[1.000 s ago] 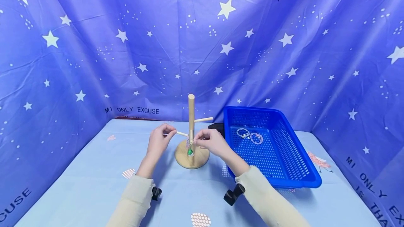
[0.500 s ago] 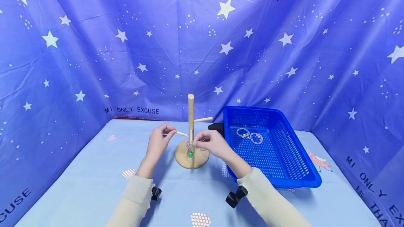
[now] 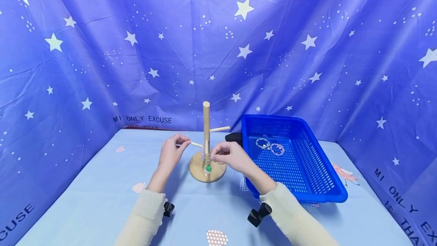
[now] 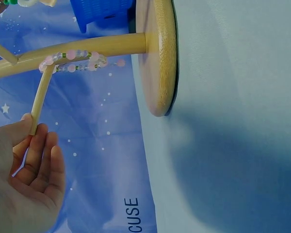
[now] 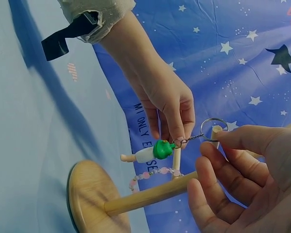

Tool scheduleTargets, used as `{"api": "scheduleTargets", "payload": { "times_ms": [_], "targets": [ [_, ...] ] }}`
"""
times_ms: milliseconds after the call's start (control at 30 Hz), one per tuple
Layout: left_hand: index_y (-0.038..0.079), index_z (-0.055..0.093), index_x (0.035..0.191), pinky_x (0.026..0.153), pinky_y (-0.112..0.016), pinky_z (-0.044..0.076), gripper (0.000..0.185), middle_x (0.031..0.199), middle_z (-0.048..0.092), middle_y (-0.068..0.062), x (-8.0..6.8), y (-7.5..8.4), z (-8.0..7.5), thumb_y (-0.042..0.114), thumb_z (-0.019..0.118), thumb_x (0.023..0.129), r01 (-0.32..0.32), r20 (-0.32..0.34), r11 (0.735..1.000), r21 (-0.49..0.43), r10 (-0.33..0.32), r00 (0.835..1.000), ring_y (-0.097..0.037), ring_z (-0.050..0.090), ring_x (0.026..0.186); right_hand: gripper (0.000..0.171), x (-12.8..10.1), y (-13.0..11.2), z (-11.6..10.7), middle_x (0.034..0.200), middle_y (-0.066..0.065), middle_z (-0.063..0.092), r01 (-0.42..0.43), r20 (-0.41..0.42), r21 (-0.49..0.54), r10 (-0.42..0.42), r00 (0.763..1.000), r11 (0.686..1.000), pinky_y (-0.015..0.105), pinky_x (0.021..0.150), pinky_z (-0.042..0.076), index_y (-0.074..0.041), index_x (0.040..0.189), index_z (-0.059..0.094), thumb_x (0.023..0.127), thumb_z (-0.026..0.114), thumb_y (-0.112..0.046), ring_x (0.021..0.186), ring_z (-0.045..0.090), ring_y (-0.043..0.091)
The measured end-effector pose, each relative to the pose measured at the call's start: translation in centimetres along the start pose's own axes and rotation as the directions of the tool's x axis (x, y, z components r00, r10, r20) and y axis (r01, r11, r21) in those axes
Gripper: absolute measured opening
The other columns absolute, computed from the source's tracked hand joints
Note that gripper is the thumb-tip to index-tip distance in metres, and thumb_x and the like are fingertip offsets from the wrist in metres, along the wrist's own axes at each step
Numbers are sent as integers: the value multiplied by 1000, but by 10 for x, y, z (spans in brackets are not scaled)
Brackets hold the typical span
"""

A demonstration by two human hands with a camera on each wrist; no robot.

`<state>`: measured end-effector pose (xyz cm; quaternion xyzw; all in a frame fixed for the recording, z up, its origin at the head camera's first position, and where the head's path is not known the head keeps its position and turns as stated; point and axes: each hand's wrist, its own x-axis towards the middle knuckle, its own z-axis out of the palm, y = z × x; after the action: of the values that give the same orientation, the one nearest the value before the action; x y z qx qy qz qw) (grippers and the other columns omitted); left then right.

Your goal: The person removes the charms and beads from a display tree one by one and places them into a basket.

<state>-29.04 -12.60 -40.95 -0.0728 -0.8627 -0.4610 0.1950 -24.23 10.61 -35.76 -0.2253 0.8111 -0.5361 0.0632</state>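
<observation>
keychain (image 5: pixel 160 148) looks light and floppy on its chain, best held by the stiff metal ring (image 5: pixel 212 129), which right hand (image 5: pixel 252 179) fingers pinch over a peg while left hand (image 5: pixel 167 104) pinches another peg of the wooden stand (image 3: pixel 206 164) on the counter

One wooden peg stand (image 3: pixel 206 151), one blue basket (image 3: pixel 307 185), one keychain (image 5: pixel 172 145), three bead bracelets (image 3: pixel 269 146), two hands (image 3: pixel 168 155).

The keychain (image 3: pixel 207 167) has sunk lower beside the stand's post (image 3: pixel 206 124).

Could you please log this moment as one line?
left hand: pinches stand peg | right hand: holds keychain ring at peg | bracelets in basket
</observation>
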Motion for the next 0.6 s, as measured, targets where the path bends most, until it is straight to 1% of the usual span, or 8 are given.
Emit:
{"api": "scheduleTargets", "payload": {
  "times_ms": [100, 167, 267, 367, 567, 600],
  "targets": [
    [4, 72, 96, 85, -42, 59, 12, 98, 75, -13, 0, 0, 0, 15, 71, 92, -3, -2, 1000, -2, 3, 1000, -26, 70, 93, 11, -1, 1, -3, 88, 9, 70, 6, -3, -11, -6, 1000, 1000, 33, 74, 56, 1, 92, 69, 91, 68, -10, 76, 59, 9],
    [4, 72, 96, 85, -41, 59, 11, 98, 75, -13, 0, 0, 0, 15, 71, 92, -5, -3, 1000, -1, 5, 1000, -26, 70, 93, 11, -2, 2, -5, 87, 8, 70, 3, -7, -20, -3, 1000, 1000, 31, 72, 55, 1, 92, 69, 91, 69, -10, 76, 59, 9],
    [4, 72, 96, 85, -42, 59, 11, 97, 75, -13, 0, 1, 0, 15, 71, 92, -7, -3, 1000, -1, 7, 1000, -26, 70, 93, 11, -3, 3, -8, 86, 7, 70, -13, -17, -28, 12, 1000, 1000, 32, 73, 56, 0, 93, 69, 90, 69, -10, 76, 60, 9],
    [4, 72, 95, 84, -42, 59, 11, 97, 75, -13, 0, 1, 0, 14, 72, 92, -8, -7, 1000, -1, 8, 1000, -26, 70, 92, 13, -4, 5, -11, 87, 10, 71, -17, -26, -29, 16, 1000, 999, 37, 77, 59, 2, 94, 69, 90, 70, -10, 77, 62, 10],
    [4, 72, 95, 84, -42, 59, 12, 97, 75, -13, 0, 0, 0, 15, 71, 92, -2, -6, 1000, -4, 2, 1000, -26, 71, 93, 16, -7, 8, -16, 90, 15, 71, -32, -44, -6, 32, 999, 999, 32, 76, 60, 5, 94, 67, 90, 70, -10, 77, 63, 8],
    [4, 72, 95, 84, -42, 59, 12, 97, 75, -13, 0, 0, 0, 16, 71, 93, -3, -5, 1000, -3, 2, 1000, -26, 71, 93, 16, -7, 8, -17, 90, 16, 71, -35, -48, -2, 35, 998, 999, 33, 77, 60, 5, 95, 67, 89, 70, -9, 77, 63, 8]
  ]
}}
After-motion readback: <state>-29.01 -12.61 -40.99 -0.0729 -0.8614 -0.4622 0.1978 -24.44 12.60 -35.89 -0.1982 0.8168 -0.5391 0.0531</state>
